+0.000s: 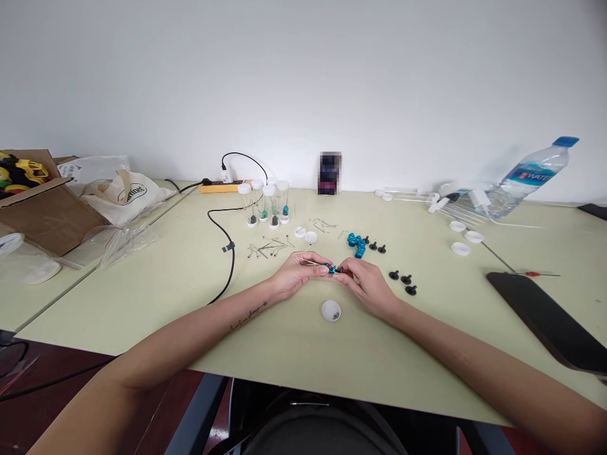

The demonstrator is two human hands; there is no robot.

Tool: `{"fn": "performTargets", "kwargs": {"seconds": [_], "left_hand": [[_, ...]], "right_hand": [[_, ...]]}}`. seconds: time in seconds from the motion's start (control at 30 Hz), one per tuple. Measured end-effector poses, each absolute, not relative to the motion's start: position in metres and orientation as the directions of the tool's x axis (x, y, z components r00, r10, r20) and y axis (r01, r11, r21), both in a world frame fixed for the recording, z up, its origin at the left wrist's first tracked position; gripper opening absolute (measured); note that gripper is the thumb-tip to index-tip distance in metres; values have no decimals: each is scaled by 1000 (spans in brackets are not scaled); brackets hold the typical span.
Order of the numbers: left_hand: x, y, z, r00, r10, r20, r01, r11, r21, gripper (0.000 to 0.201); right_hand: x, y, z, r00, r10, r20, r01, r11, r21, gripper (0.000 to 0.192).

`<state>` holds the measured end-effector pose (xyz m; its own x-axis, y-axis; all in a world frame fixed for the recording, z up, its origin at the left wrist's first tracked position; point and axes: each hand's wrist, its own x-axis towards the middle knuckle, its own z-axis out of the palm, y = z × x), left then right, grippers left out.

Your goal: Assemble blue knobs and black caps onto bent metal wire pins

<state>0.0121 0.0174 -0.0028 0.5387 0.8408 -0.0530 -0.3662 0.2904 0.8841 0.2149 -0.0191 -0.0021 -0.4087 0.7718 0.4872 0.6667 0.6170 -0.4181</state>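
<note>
My left hand [296,273] is closed in a pinch on a small shiny blue part [332,269], and thin bent metal wires [303,258] stick out from the same grip. Against the right end of that part, the fingers of my right hand [372,285] are closed on a small dark piece, mostly hidden by the fingertips. Just below both hands sits a white round cap [331,311] with tiny metal bits in it. A cluster of blue parts [356,244] lies beyond my right hand, with several black flanged pieces [406,279] to its right.
Capped clear tubes [263,205] stand at the back, near loose bent wires [270,246] and a black cable [232,253]. A phone [329,174] leans on the wall. White caps [459,248], a tilted water bottle [533,174] and a long black object [545,319] lie right; a cardboard box [57,218] left.
</note>
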Motion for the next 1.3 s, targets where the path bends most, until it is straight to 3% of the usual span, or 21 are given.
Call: {"fn": "performTargets", "kwargs": {"seconds": [0.43, 0.63, 0.8, 1.17, 1.3], "left_hand": [[12, 17, -2, 540, 840, -59, -359, 293, 886, 31], [12, 16, -1, 552, 832, -52, -356, 292, 888, 29], [12, 17, -2, 552, 831, -63, -353, 302, 886, 30], [13, 18, -4, 528, 849, -28, -395, 274, 877, 27], [13, 18, -4, 531, 847, -31, -388, 275, 880, 28]], "right_hand": [[215, -18, -3, -436, 705, 559, 646, 678, -351, 12], [215, -18, -2, -402, 785, 471, 693, 597, -404, 26], [216, -19, -3, -414, 746, 523, 679, 635, -369, 17], [213, -19, 2, -439, 792, 426, 657, 606, -449, 34], [214, -20, 2, -372, 836, 403, 662, 543, -517, 26]]}}
